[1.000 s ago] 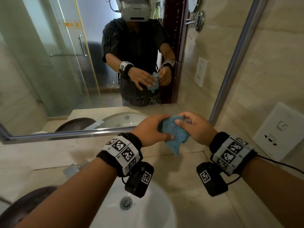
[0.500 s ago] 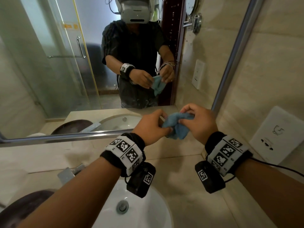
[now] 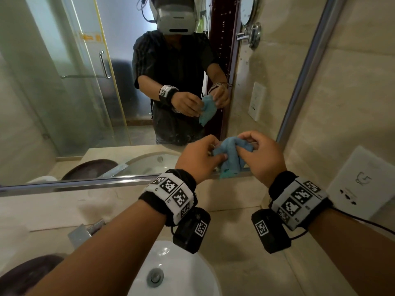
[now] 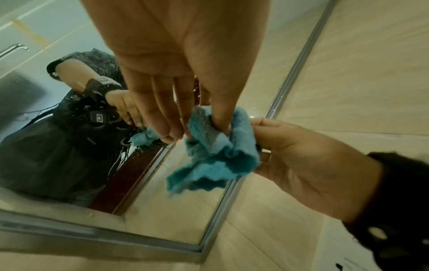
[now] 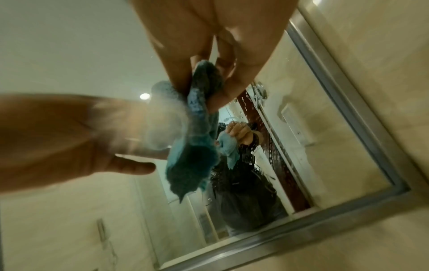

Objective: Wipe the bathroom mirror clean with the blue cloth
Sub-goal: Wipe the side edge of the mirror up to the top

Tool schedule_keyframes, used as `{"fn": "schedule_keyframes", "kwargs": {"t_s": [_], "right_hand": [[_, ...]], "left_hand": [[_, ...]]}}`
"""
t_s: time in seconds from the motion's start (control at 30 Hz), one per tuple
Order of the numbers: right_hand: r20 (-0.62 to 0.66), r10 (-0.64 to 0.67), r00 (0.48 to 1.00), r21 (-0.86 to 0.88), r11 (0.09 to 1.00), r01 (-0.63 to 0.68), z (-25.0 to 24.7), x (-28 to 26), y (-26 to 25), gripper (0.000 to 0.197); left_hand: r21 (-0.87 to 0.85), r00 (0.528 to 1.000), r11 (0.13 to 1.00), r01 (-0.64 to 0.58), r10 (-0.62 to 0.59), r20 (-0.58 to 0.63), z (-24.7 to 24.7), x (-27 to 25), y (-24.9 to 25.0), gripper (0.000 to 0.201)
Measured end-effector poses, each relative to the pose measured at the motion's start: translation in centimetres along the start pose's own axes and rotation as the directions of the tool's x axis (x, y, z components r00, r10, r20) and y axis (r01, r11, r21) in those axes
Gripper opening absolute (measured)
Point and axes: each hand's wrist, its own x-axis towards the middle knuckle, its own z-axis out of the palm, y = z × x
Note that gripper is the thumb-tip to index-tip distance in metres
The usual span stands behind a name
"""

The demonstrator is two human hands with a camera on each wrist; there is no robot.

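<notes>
Nearest, the white basin [image 3: 181, 272] sits at six o'clock under both wrists. Just beyond, at twelve o'clock from the wrists, the left hand [image 3: 197, 157] pinches one side of the bunched blue cloth [image 3: 229, 154] and the right hand [image 3: 263, 154] grips the other side, fingers curled round it. The cloth hangs in the air between them, close before the mirror's lower right corner, apparently not touching the glass. The risk: it's still a crumpled wad, so a loose pinch could drop it into the basin, or it'll smear rather than wipe. Farthest, the bathroom mirror [image 3: 70, 103] shows water spots at one o'clock.
</notes>
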Motion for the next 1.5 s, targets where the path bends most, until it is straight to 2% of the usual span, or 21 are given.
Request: {"fn": "schedule_keyframes", "kwargs": {"t_s": [0.07, 0.13, 0.2, 0.27, 0.33, 0.4, 0.43, 0.47, 0.53, 0.6, 0.67, 0.8, 0.9, 1.03, 1.1, 1.2, 1.3, 1.37, 1.4, 1.43, 1.5], "right_hand": [[0.084, 0.002, 0.996, 0.035, 0.999, -0.005, 0.1, -0.4, -0.1, 0.028], [0.183, -0.004, 0.983, 0.053, 0.999, -0.006, 0.3, -0.4, 0.2, 0.050], [0.199, -0.029, 0.980, 0.003, 1.000, 0.029, 0.6, -0.1, 0.8, 0.064], [0.136, -0.051, 0.989, -0.037, 0.998, 0.056, 0.8, 0.6, 1.4, 0.060], [0.069, -0.083, 0.994, -0.059, 0.994, 0.087, 1.0, 1.6, 1.5, 0.048], [0.004, -0.123, 0.992, -0.084, 0.989, 0.123, 1.2, 2.8, 1.2, 0.040], [-0.029, -0.146, 0.989, -0.108, 0.984, 0.142, 1.2, 3.5, 0.9, 0.039], [-0.067, -0.173, 0.983, -0.145, 0.976, 0.161, 1.0, 4.4, 0.5, 0.038], [-0.153, -0.234, 0.960, -0.223, 0.955, 0.198, 0.6, 6.2, -0.6, 0.032], [-0.225, -0.326, 0.918, -0.296, 0.921, 0.254, 0.4, 8.3, -1.6, 0.026], [-0.245, -0.386, 0.889, -0.374, 0.884, 0.281, 0.7, 10.4, -2.3, 0.021], [-0.287, -0.473, 0.833, -0.419, 0.844, 0.335, 2.6, 13.0, -2.3, 0.020], [-0.271, -0.570, 0.776, -0.533, 0.760, 0.372, 4.2, 12.9, -0.8, 0.025], [-0.134, -0.604, 0.786, -0.608, 0.676, 0.416, 4.7, 12.1, 1.3, 0.046], [-0.145, -0.623, 0.769, -0.597, 0.674, 0.434, 4.9, 12.3, 1.7, 0.045], [-0.171, -0.671, 0.721, -0.593, 0.655, 0.468, 5.5, 12.3, 2.2, 0.037], [0.043, -0.695, 0.718, -0.536, 0.590, 0.604, 6.3, 11.2, 4.3, 0.037], [0.180, -0.717, 0.674, -0.495, 0.526, 0.692, 5.7, 10.4, 4.8, 0.033], [0.191, -0.728, 0.658, -0.500, 0.505, 0.704, 5.1, 10.6, 4.4, 0.034], [0.158, -0.736, 0.658, -0.526, 0.501, 0.687, 4.5, 11.2, 3.5, 0.035], [-0.001, -0.715, 0.699, -0.566, 0.576, 0.589, 3.4, 13.1, 0.9, 0.040]], "left_hand": [[0.042, 0.999, 0.999, -0.014, 0.016, -0.046, 0.1, 0.6, -0.2, 0.019], [-0.014, 0.999, 1.000, -0.009, 0.008, -0.047, 0.1, 1.3, -0.3, 0.018], [-0.044, 0.999, 0.999, -0.007, 0.006, -0.034, 0.1, 1.8, -0.3, 0.017], [-0.036, 1.000, 0.999, -0.024, 0.025, 0.007, 0.2, 2.1, -0.2, 0.017], [-0.033, 0.997, 0.999, -0.035, 0.037, 0.074, 0.0, 2.4, -0.2, 0.020], [-0.013, 0.993, 0.997, -0.081, 0.082, 0.086, -0.4, 2.7, -0.4, 0.029], [0.075, 0.992, 0.989, -0.125, 0.121, 0.047, -0.7, 3.0, -0.8, 0.039], [0.236, 0.988, 0.960, -0.148, 0.154, -0.005, -1.0, 3.3, -1.2, 0.052], [0.562, 0.979, 0.822, -0.088, 0.177, -0.106, -2.0, 3.7, -2.2, 0.080], [0.724, 0.962, 0.688, -0.051, 0.228, -0.149, -2.9, 4.1, -3.5, 0.102], [0.796, 0.957, 0.604, -0.043, 0.252, -0.140, -3.3, 4.7, -5.1, 0.119], [0.832, 0.974, 0.553, 0.043, 0.161, -0.158, -3.4, 6.5, -7.0, 0.138], [0.855, 0.974, 0.512, 0.086, 0.139, -0.181, -2.5, 7.3, -7.9, 0.146], [0.876, 0.957, 0.452, 0.170, 0.138, -0.257, -1.4, 8.2, -8.4, 0.149], [0.880, 0.955, 0.441, 0.177, 0.142, -0.262, -1.2, 8.4, -8.6, 0.150], [0.868, 0.952, 0.472, 0.155, 0.164, -0.259, -1.4, 8.5, -8.9, 0.152], [0.869, 0.955, 0.469, 0.160, 0.150, -0.257, -1.5, 8.5, -8.7, 0.152], [0.872, 0.954, 0.462, 0.165, 0.150, -0.260, -1.4, 8.5, -8.6, 0.153], [0.872, 0.954, 0.461, 0.165, 0.152, -0.260, -1.5, 8.5, -8.6, 0.153], [0.871, 0.953, 0.464, 0.163, 0.154, -0.260, -1.5, 8.5, -8.6, 0.153], [0.868, 0.951, 0.472, 0.154, 0.169, -0.260, -1.5, 8.5, -8.8, 0.154]]}}
